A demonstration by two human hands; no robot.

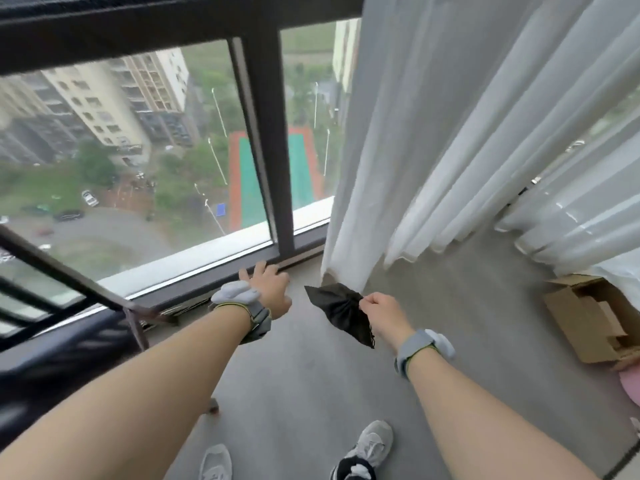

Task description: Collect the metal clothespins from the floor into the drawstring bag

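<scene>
A black drawstring bag (341, 311) hangs over the grey floor (311, 375), pinched at its gathered neck by my right hand (382, 315). My left hand (272, 287) is stretched forward with fingers spread and nothing in it, near the low dark window sill (221, 275). I see no metal clothespins on the visible floor. Both wrists carry grey bands with white sensor pods.
A large window with a dark frame (266, 143) fills the left and centre. White curtains (467, 133) hang on the right. An open cardboard box (588, 320) lies on the floor at right. A dark rack (69, 341) stands at left. My shoes (372, 445) are at the bottom.
</scene>
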